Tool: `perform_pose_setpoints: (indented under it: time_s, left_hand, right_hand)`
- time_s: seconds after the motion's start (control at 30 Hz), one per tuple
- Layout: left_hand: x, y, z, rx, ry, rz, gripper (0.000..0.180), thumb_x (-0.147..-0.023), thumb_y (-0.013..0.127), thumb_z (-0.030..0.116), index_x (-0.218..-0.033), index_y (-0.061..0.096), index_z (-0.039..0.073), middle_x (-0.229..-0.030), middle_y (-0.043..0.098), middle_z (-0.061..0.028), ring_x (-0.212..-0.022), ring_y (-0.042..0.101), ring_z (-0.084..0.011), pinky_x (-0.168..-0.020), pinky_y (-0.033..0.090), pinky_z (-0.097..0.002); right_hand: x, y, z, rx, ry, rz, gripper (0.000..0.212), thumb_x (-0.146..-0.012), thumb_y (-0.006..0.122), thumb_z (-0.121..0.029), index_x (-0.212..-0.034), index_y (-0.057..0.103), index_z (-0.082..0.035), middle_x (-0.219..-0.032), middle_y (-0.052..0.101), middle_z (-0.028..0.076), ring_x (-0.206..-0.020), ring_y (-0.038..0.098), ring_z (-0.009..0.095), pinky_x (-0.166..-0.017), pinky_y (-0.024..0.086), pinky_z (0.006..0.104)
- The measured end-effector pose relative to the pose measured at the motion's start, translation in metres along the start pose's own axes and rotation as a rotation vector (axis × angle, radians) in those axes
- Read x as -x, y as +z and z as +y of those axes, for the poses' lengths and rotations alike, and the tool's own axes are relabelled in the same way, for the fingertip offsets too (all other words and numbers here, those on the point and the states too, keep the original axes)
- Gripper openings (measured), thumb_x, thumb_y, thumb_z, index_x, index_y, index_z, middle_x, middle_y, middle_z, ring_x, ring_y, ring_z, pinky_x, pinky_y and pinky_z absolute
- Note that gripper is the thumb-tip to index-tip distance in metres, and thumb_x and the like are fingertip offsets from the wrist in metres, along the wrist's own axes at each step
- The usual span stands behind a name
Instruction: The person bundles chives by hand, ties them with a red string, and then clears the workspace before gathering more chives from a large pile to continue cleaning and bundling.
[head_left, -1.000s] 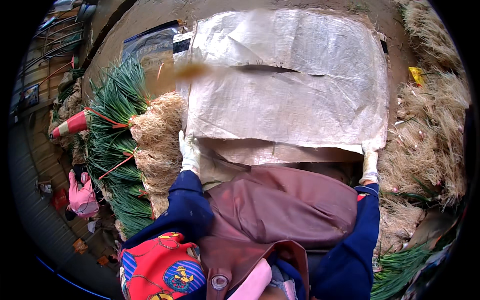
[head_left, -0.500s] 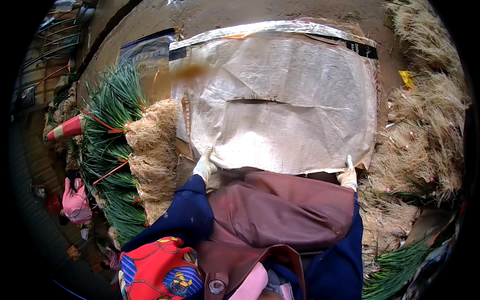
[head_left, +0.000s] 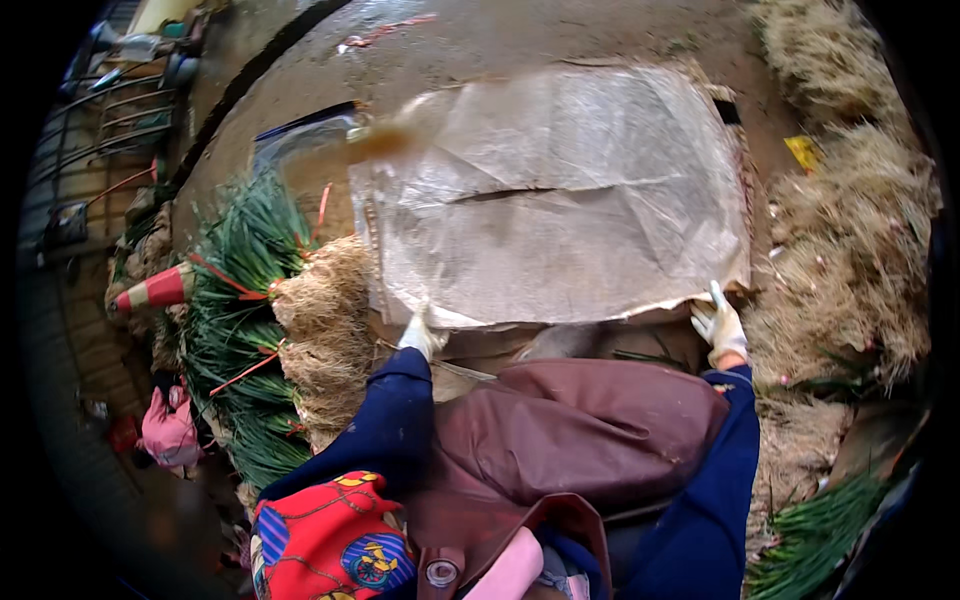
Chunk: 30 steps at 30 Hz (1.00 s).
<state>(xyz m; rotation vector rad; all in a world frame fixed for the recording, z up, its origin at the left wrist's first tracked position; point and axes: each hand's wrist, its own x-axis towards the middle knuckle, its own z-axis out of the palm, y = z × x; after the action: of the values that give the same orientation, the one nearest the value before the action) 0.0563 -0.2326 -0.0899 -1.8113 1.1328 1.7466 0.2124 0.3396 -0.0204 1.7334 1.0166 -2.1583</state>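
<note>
A whitish woven plastic sheet [head_left: 560, 240] lies spread in front of me, wrinkled, with a dark slit-like crease across its middle. My left hand [head_left: 424, 334], in a pale glove, is at its near left corner. One digit lies over the edge and the others are hidden, so the grip looks closed. At the near right corner, my right hand [head_left: 720, 328], also gloved, has its fingers apart beside the edge. A maroon apron [head_left: 580, 430] covers my lap just below the sheet.
Bundled green onions [head_left: 235, 330] with orange ties are stacked on the left, roots toward the sheet. More rooty bundles [head_left: 840, 260] line the right side. A red-and-white cone [head_left: 155, 290] and a person in pink [head_left: 169, 430] are farther left. Wet ground [head_left: 520, 40] stretches beyond.
The sheet's far edge has come lower, and its silvery band and black left corner no longer show. My right hand's fingers have spread at the near edge; more ground shows below the sheet.
</note>
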Motion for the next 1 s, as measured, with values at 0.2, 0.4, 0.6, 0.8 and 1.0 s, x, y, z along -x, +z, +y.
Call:
perform_pose_setpoints:
  time_s: [0.2, 0.4, 0.6, 0.8, 1.0]
  left_hand:
    - [0.079, -0.024, -0.011, -0.710, -0.260, -0.235, 0.068, -0.083, 0.060, 0.039, -0.132, 0.034, 0.000, -0.126, 0.049, -0.0155, -0.108, 0.053, -0.0227, -0.086, 0.045, -0.0340]
    - [0.115, 0.039, -0.036, -0.924, 0.241, -0.734, 0.031, -0.088, 0.058, 0.028, -0.110, 0.054, 0.007, -0.096, 0.063, -0.0062, -0.077, 0.060, -0.0123, -0.066, 0.047, -0.0235]
    - [0.233, 0.137, -0.052, -0.976, 0.633, -1.265, 0.040, -0.083, 0.066, 0.027, -0.116, 0.054, 0.010, -0.095, 0.064, -0.0045, -0.074, 0.060, -0.0105, -0.065, 0.045, -0.0225]
    - [0.395, 0.138, -0.112, -1.187, 0.835, -1.750, 0.038, -0.088, 0.059, 0.025, -0.121, 0.052, 0.006, -0.102, 0.063, -0.0063, -0.087, 0.058, -0.0127, -0.080, 0.043, -0.0253]
    - [0.477, 0.113, -0.150, -1.269, 0.920, -2.031, 0.038, -0.089, 0.055, 0.006, -0.126, 0.047, 0.000, -0.112, 0.057, -0.0050, -0.100, 0.054, -0.0112, -0.090, 0.041, -0.0238]
  right_hand:
    - [0.037, -0.069, 0.029, 0.463, -0.042, 0.128, 0.045, -0.082, 0.060, -0.041, -0.114, 0.051, -0.011, -0.090, 0.061, 0.005, -0.076, 0.060, 0.019, -0.064, 0.047, 0.0353]
    - [0.200, -0.048, 0.044, 0.485, -0.130, 0.069, 0.014, -0.086, 0.058, -0.024, -0.082, 0.064, -0.011, -0.069, 0.060, 0.000, -0.063, 0.055, 0.011, -0.056, 0.044, 0.0264]
    - [0.313, -0.045, 0.117, 1.295, -0.605, 0.016, 0.037, -0.089, 0.049, -0.033, -0.108, 0.058, -0.003, -0.099, 0.063, 0.016, -0.092, 0.059, 0.028, -0.080, 0.045, 0.0365]
    - [0.346, -0.031, 0.245, 1.033, -0.782, 0.001, 0.038, -0.097, 0.036, -0.023, -0.123, 0.047, 0.002, -0.108, 0.060, 0.013, -0.098, 0.055, 0.022, -0.088, 0.041, 0.0319]
    - [0.368, 0.026, 0.276, 0.451, -0.989, -0.407, 0.040, -0.094, 0.046, -0.022, -0.124, 0.045, 0.005, -0.123, 0.052, 0.012, -0.112, 0.046, 0.015, -0.096, 0.035, 0.0284]
